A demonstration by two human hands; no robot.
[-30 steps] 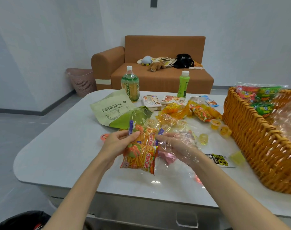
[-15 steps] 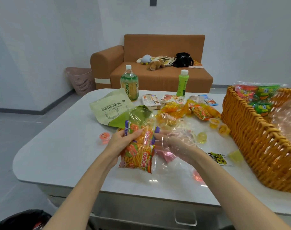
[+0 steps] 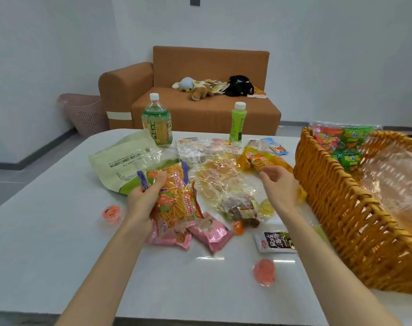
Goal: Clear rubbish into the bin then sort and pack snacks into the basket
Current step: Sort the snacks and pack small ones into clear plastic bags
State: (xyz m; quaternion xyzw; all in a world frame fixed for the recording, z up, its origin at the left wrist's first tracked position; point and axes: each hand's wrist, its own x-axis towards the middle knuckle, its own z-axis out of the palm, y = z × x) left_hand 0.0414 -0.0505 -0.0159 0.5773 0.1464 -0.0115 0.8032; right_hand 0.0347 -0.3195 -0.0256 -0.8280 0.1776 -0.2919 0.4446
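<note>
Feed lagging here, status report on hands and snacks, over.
Left hand grips orange stick-snack packets. Right hand at small orange packet, grip unclear. Crumpled clear plastic wrap lies between hands.

1. The table [image 3: 47, 267] is open along its left edge to the near-left corner; only a pink jelly cup [image 3: 111, 214] sits there.
2. Orange snack packets [image 3: 176, 203] gripped in the left hand [image 3: 141, 201], pink packets [image 3: 212, 234] and crumpled clear wrap [image 3: 223, 182] crowd the middle.
3. A large bottle [image 3: 156, 123] and a slim green bottle [image 3: 237, 122] stand at the far edge.
4. The wicker basket [image 3: 341, 208] walls the right edge; its top is open.
</note>
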